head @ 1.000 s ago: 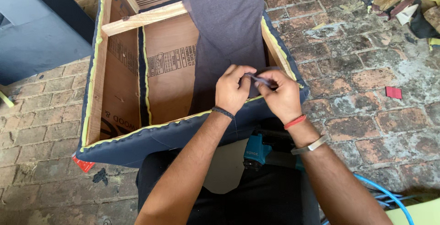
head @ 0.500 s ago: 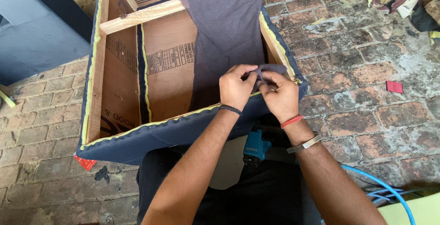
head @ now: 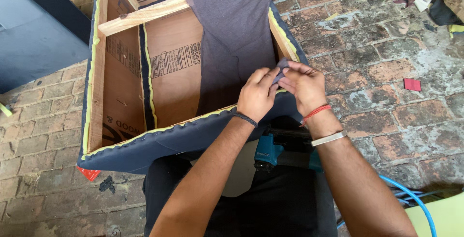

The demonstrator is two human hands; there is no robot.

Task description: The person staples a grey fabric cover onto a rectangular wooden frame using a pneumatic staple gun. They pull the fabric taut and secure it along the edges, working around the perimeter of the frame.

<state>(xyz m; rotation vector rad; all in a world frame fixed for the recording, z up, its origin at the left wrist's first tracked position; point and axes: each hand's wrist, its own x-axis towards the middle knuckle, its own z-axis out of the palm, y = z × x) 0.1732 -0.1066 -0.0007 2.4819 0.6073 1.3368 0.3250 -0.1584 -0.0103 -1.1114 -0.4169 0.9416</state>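
Grey fabric [head: 237, 34] hangs down inside the open wooden frame [head: 145, 14], and we see both hands meet at its near right corner. Our left hand [head: 257, 96] and right hand [head: 303, 85] have their fingertips closed in a pinch on a small fold of that cloth, just above the frame's navy padded edge [head: 159, 143]. Brown cardboard panels [head: 174, 68] line the frame; black printed label blocks sit on the middle panel and on the left wall, with larger print on the top panel cut off by the picture's edge. A teal power tool [head: 268, 151] lies in our lap, mostly hidden by the forearms. A blue hose [head: 411, 196] trails over the brick floor [head: 386, 72], where a small red square [head: 412, 84] lies.
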